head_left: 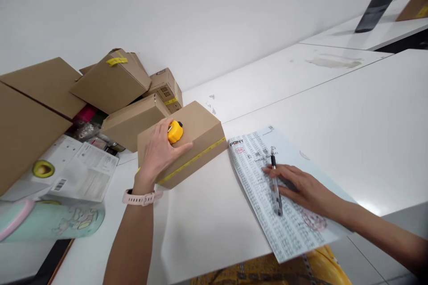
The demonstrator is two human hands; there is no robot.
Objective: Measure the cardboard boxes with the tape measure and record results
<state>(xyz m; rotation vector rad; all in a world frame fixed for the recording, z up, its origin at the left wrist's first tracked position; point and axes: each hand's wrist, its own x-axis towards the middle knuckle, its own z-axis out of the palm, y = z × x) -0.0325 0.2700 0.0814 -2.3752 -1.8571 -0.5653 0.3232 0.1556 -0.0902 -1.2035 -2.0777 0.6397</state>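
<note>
My left hand lies over a closed cardboard box, its thumb spread along the top. A yellow tape measure sits on the box between the thumb and the fingers, touching or nearly touching them. Some fingertips are hidden. My right hand rests over a stack of printed paper sheets, headed PONY with red stamps. Its fingers and thumb are around a clear pen with a black grip, the tip pointing away from me.
Several cardboard boxes are piled at the left against the wall. A pale green bottle and a white carton with an avocado picture stand near my left arm. A dark bottle stands at the far right. The white table ends near my lap.
</note>
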